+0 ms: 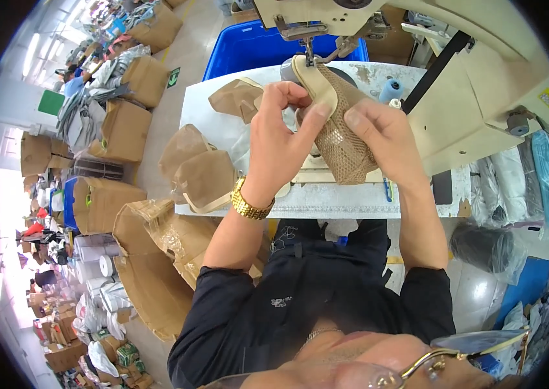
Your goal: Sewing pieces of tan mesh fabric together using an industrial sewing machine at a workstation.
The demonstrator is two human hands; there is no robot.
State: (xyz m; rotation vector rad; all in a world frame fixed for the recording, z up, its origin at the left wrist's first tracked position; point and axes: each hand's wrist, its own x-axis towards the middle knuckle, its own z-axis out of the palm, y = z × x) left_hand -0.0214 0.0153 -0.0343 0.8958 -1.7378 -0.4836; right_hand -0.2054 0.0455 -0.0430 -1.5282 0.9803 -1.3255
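A tan mesh fabric piece with a cream band along its edge is held up between my hands. Its far end lies under the presser foot of a sewing machine. My left hand pinches the cream band between thumb and fingers. On the other side, my right hand grips the mesh, thumb on top and some fingers hidden behind it. Left of my hands, brown mesh pieces with cream edging lie at the white table's edge; another similar piece rests farther back.
A blue bin stands behind the white table. A blue thread spool is beside the machine. Cardboard boxes crowd the left side, one close to the table. Plastic-wrapped rolls lie at the right.
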